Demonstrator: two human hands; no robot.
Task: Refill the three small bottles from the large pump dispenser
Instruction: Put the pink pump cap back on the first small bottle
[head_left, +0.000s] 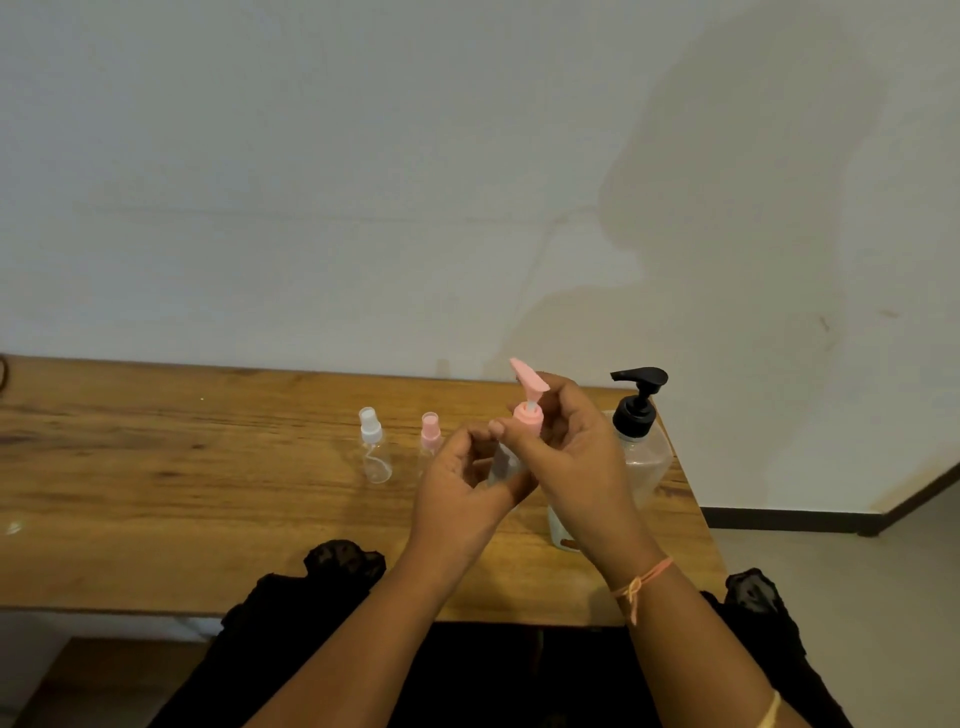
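head view
held bottle: a small clear bottle (501, 465) raised above the table (156, 493) between both hands; long axis near upright, top leaning a little toward the right hand.
pink pump top (529, 397): seated on the held bottle's neck, spout pointing up and to the left, away from the person.
left hand (462, 493): fingers curled narrowly round the clear body, gripping it from below and the left.
right hand (566, 457): fingers curled close, thumb and fingertips pinching the pink collar of the pump top.
white-topped spray bottle (374, 447): upright on the table, well left of the left hand.
pink-topped spray bottle (430, 436): upright, just left of the left hand's fingers.
large pump dispenser (641, 447): upright just beyond and right of the right hand, black spout pointing left.
wrist thread (641, 582): orange, tied on the right wrist.
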